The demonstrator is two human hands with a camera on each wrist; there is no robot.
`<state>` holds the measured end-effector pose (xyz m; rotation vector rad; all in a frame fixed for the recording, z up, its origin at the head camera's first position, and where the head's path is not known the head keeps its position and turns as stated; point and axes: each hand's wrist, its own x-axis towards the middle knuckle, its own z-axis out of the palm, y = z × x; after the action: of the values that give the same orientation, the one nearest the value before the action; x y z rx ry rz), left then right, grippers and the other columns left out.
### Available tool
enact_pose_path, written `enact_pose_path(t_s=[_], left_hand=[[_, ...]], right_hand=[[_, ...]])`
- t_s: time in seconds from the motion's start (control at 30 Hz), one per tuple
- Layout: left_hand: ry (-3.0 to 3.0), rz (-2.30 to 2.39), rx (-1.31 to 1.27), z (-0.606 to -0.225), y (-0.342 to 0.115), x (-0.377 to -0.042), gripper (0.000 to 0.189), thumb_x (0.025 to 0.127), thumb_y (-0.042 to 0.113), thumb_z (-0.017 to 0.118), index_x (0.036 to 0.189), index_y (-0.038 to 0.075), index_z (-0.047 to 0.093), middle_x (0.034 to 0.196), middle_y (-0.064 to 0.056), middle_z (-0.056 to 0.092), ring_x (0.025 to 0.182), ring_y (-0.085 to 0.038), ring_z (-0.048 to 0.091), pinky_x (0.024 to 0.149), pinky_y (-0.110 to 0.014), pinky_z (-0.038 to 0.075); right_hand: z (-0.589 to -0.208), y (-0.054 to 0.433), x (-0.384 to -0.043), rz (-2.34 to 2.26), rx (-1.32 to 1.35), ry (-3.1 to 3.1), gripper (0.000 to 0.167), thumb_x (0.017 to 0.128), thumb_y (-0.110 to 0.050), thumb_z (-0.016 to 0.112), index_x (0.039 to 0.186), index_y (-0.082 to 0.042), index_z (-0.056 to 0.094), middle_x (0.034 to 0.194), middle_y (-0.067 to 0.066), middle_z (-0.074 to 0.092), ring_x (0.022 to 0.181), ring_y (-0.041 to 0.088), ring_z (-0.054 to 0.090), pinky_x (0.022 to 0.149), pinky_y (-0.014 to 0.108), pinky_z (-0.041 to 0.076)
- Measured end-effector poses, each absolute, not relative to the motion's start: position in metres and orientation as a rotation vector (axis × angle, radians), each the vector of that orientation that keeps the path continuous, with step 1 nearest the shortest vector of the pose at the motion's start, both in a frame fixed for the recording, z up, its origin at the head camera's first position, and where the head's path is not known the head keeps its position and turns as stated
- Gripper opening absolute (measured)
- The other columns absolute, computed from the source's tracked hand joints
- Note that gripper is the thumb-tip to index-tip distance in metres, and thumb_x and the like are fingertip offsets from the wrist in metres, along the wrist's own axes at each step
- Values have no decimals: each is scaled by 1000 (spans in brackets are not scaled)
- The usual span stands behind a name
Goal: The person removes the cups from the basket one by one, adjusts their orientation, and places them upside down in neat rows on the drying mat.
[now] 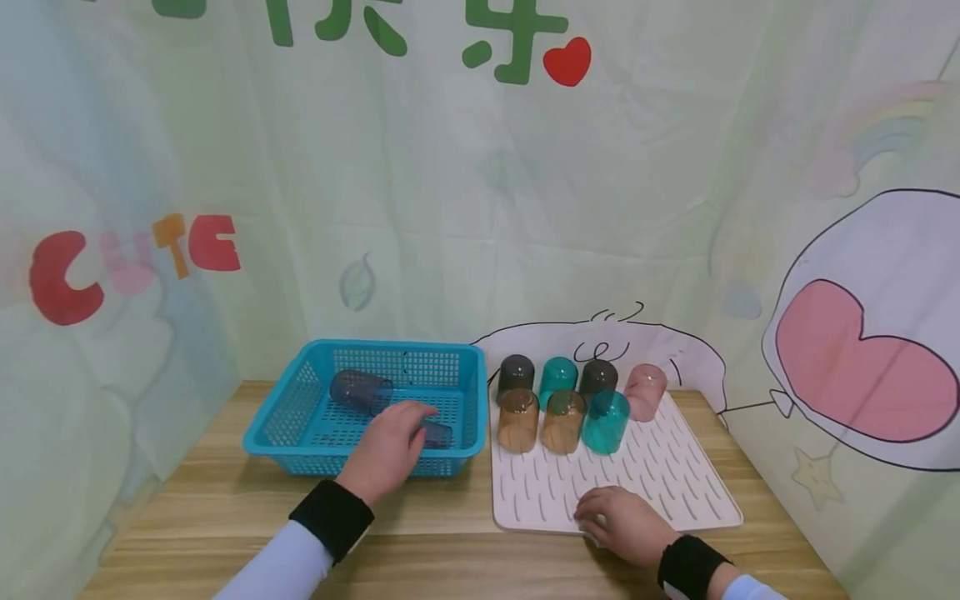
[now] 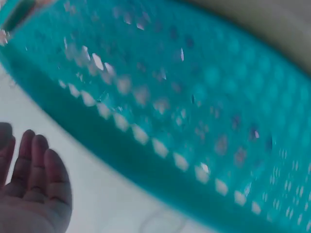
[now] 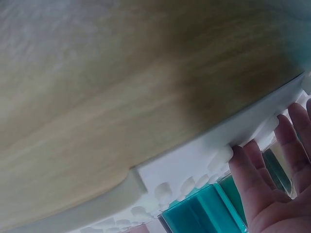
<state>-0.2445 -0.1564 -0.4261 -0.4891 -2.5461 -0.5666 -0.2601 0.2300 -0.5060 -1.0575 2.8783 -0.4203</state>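
My left hand [image 1: 386, 446] hovers over the front rim of a blue plastic basket [image 1: 480, 408], its relaxed fingers apart from anything in the left wrist view. Just beyond the fingertips lies a greyish clear cup [image 1: 437, 434], partly hidden by the hand. Another purple-grey cup [image 1: 358, 390] lies on its side farther back in the basket. At the front edge of a white ridged drying mat [image 1: 675, 475], my right hand [image 1: 628, 525] has loosely bent fingers and holds nothing. Whether its fingertips touch the mat I cannot tell.
Upside-down on the mat stand amber cups [image 1: 518, 422], teal cups [image 1: 606, 422], dark grey cups [image 1: 517, 377] and pink glassware [image 1: 647, 392]. A wooden table [image 1: 442, 558] carries basket and mat. Printed cloth [image 1: 450, 208] hangs behind and at both sides.
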Motion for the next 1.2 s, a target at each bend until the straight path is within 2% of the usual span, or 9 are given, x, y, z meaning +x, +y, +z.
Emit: enact_pose_path(t_s=[0.3, 0.4, 0.6, 0.67, 0.73, 0.87, 1.03, 1.1, 1.2], left_hand=[[-2878, -457, -461, -390, -184, -266, 47, 93, -6, 55, 140, 1, 55, 142, -21, 56, 134, -43, 51, 108, -55, 47], [-3045, -422, -455, -384, -186, -274, 56, 91, -10, 51, 146, 1, 50, 150, -24, 48, 140, -46, 45, 105, -54, 49], [-3256, -298, -376, -380, -183, -286, 57, 92, -16, 51, 146, 4, 52, 150, -23, 50, 137, -43, 49, 107, -53, 49], [-3290, -261, -371, -379, -181, -289, 57, 92, -18, 51, 145, 4, 54, 148, -23, 53, 135, -42, 52, 102, -49, 52], [-3327, -229, -380, -377, -181, -292, 58, 92, -18, 50, 145, 4, 53, 147, -23, 54, 133, -41, 54, 90, -42, 54], [-3394, -197, -394, -374, -180, -297, 60, 92, -19, 49, 147, 6, 52, 147, -22, 55, 131, -39, 56, 78, -37, 47], [-3430, -192, -389, -377, -177, -299, 59, 92, -19, 49, 145, 6, 54, 148, -20, 54, 137, -40, 51, 100, -45, 52], [-3435, -191, -390, -379, -175, -299, 58, 93, -19, 50, 144, 7, 55, 147, -20, 55, 139, -41, 48, 109, -52, 47], [-3446, -170, -392, -381, -172, -300, 56, 94, -17, 50, 144, 7, 56, 146, -19, 56, 141, -42, 47, 113, -56, 43]], right_hand=[[-506, 233, -259, -423, -1052, 2882, 10, 93, -24, 74, 102, -22, 78, 105, -10, 74, 105, 16, 69, 95, 42, 56], [-506, 234, -257, -422, -1052, 2889, 10, 93, -23, 74, 102, -23, 78, 105, -10, 74, 105, 16, 68, 95, 42, 56], [-507, 233, -255, -440, -1050, 2884, 10, 93, -22, 74, 103, -23, 77, 106, -10, 74, 106, 16, 68, 96, 41, 56], [-508, 232, -255, -443, -1032, 2876, 11, 93, -23, 74, 104, -23, 77, 107, -10, 73, 107, 16, 68, 96, 42, 56], [-508, 231, -256, -440, -1013, 2870, 11, 94, -24, 73, 104, -24, 77, 108, -10, 73, 108, 17, 67, 97, 43, 55], [-507, 230, -257, -430, -1007, 2867, 12, 95, -25, 72, 106, -23, 77, 109, -10, 73, 110, 17, 67, 98, 43, 55], [-506, 229, -258, -439, -1012, 2862, 12, 95, -26, 71, 105, -23, 77, 109, -10, 72, 109, 15, 67, 98, 41, 55], [-506, 229, -258, -448, -1005, 2853, 12, 95, -26, 71, 105, -23, 77, 109, -10, 72, 109, 15, 67, 98, 41, 55], [-505, 230, -259, -453, -997, 2844, 12, 95, -25, 72, 105, -23, 78, 110, -10, 72, 110, 16, 66, 98, 42, 55]])
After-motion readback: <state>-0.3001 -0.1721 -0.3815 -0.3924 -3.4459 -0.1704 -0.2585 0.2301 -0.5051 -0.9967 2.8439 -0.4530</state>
